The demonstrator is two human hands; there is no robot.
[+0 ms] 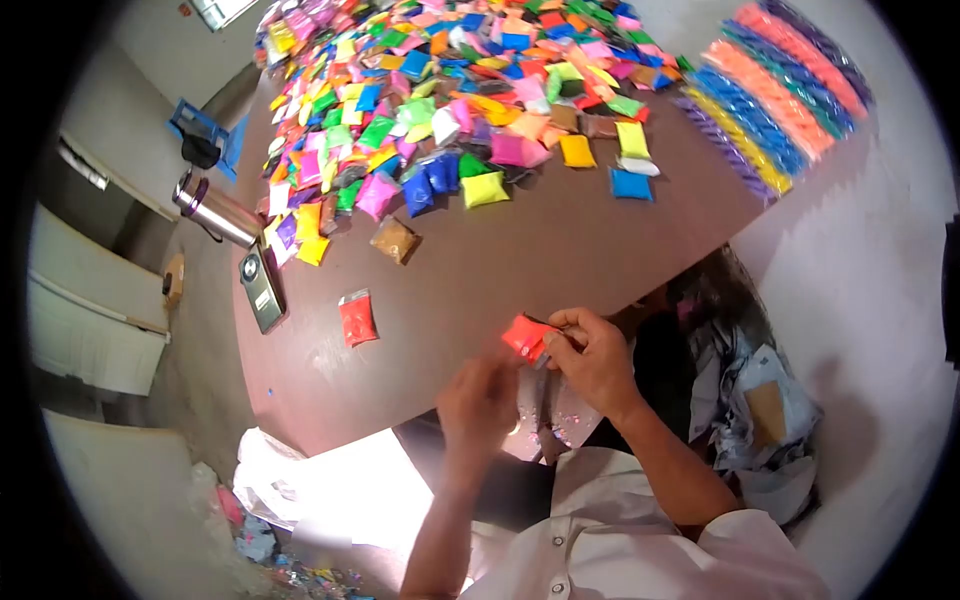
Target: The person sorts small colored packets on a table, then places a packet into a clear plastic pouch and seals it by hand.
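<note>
My right hand [594, 360] pinches a small red plastic packet [526, 337] by its edge, just above the near edge of the table. Close beside the packet is my left hand [478, 402], smeared by motion; whether its fingers touch the packet I cannot make out. Another red packet [357, 318] lies flat on the table to the left. Farther back a brown packet [394, 240] sits apart from the large heap of colourful packets [430, 120].
A steel flask [220, 210] and a phone [261, 290] stand and lie at the table's left edge. Rows of bundled coloured packets [770, 95] lie at the far right. Under the table's right side are crumpled plastic bags [760, 410].
</note>
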